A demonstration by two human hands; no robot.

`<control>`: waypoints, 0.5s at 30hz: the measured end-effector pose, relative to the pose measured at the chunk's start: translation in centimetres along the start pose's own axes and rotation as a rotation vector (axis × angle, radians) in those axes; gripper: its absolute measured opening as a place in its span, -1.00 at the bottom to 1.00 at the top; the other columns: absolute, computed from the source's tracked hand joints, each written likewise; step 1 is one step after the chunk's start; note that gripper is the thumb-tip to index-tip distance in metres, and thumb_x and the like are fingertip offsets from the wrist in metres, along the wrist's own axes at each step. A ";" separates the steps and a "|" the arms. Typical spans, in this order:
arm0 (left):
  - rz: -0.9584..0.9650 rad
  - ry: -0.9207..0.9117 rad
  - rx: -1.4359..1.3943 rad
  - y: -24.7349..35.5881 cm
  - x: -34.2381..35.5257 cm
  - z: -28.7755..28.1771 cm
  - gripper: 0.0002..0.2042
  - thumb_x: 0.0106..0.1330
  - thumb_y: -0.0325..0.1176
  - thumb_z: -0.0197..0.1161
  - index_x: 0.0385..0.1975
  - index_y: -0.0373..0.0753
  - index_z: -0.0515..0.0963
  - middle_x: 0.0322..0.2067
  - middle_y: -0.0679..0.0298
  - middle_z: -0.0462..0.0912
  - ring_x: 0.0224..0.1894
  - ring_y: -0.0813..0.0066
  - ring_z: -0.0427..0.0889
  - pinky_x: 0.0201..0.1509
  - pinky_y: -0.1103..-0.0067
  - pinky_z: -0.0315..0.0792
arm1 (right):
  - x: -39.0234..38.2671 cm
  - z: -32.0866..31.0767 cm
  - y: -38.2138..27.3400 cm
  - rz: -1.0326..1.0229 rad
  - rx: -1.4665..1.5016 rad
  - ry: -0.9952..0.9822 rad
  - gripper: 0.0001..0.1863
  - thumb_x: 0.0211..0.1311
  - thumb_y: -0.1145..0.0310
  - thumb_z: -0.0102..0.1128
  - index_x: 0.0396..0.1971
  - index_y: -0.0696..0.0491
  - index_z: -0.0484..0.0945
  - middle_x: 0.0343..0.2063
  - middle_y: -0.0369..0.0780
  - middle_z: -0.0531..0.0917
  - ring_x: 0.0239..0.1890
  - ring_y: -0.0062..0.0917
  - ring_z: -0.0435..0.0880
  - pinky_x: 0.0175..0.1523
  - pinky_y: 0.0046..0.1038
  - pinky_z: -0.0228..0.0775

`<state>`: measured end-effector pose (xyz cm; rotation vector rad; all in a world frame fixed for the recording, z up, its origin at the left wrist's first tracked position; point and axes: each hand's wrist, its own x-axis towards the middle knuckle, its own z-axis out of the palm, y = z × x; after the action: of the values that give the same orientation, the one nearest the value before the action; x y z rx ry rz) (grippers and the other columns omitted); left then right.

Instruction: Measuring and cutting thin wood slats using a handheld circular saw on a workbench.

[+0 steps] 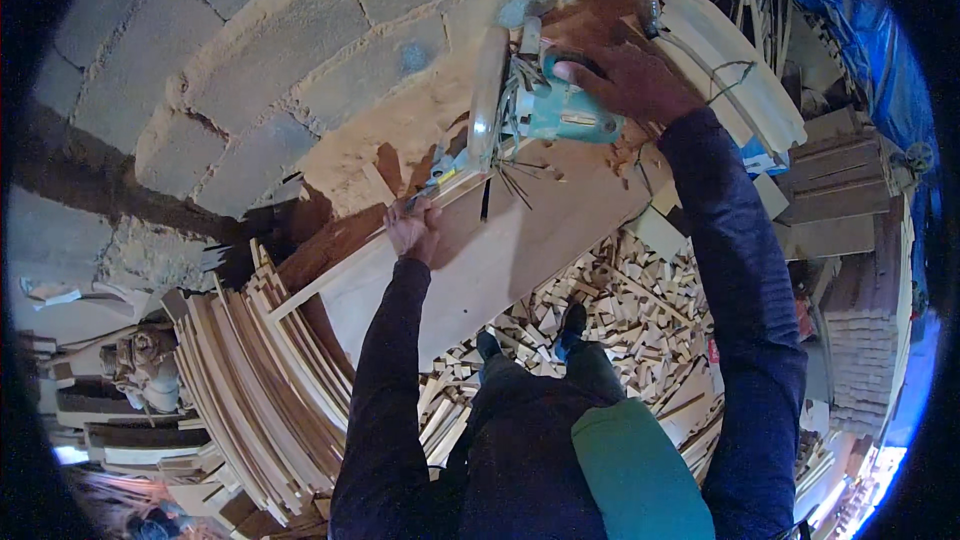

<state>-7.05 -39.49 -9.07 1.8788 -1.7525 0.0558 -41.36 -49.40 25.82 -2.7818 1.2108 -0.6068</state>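
A teal power saw point(575, 118), apparently a mitre saw, stands at the far side of a flat board worktop point(470, 270). My right hand point(640, 80) is closed round the saw's dark handle from the right, thumb stretched across its top. To the left of the saw, my left hand point(413, 230) is closed on a long pale wood strip point(335, 280) lying along the worktop's far edge. A small blue and yellow item point(447, 170) sits just beyond that hand; its kind is unclear. Thin dark offcuts point(515, 185) lie by the saw's base.
A rough block wall point(290, 50) rises behind the worktop. Many small wood offcuts point(620, 305) cover the floor at my feet. Long wood strips point(255, 380) are stacked at left. At right are pale planks point(735, 65), stacked boards point(850, 180) and a blue tarp point(870, 30).
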 end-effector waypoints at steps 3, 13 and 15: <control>0.070 0.092 -0.007 -0.2 0.1 0.0 -0.79 0.20 -0.01 0.29 -0.33 0.04 0.63 -0.16 0.05 0.56 -0.02 -0.03 0.50 0.06 0.09 0.36 | 0.2 0.1 0.0 -0.034 -0.187 0.017 -0.40 0.44 -0.22 -0.12 0.14 -0.08 0.59 -0.28 -0.03 0.70 -0.18 -0.24 0.67 0.06 -0.23 0.42; 0.141 0.083 0.126 -0.4 -0.1 -0.1 -0.72 0.24 -0.02 0.24 -0.25 -0.07 0.62 -0.14 -0.03 0.56 -0.04 -0.08 0.52 0.01 0.06 0.39 | 0.1 0.7 -0.2 -0.004 -0.052 0.076 -0.47 0.43 -0.15 -0.02 0.00 0.00 0.63 -0.28 -0.05 0.71 -0.17 -0.19 0.68 0.02 -0.24 0.45; 0.137 0.054 0.130 -0.5 -0.1 -0.1 -0.72 0.21 -0.05 0.27 -0.21 -0.06 0.60 -0.12 0.01 0.54 -0.03 -0.08 0.51 -0.01 0.05 0.40 | 0.1 0.2 -0.4 -0.083 -0.105 0.140 -0.54 0.43 -0.05 0.05 -0.13 0.06 0.67 -0.27 -0.05 0.72 -0.20 -0.17 0.71 -0.04 -0.25 0.51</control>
<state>-6.58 -39.38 -9.20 1.8260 -1.8778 0.2755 -40.93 -49.23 25.77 -2.9333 1.1889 -0.7780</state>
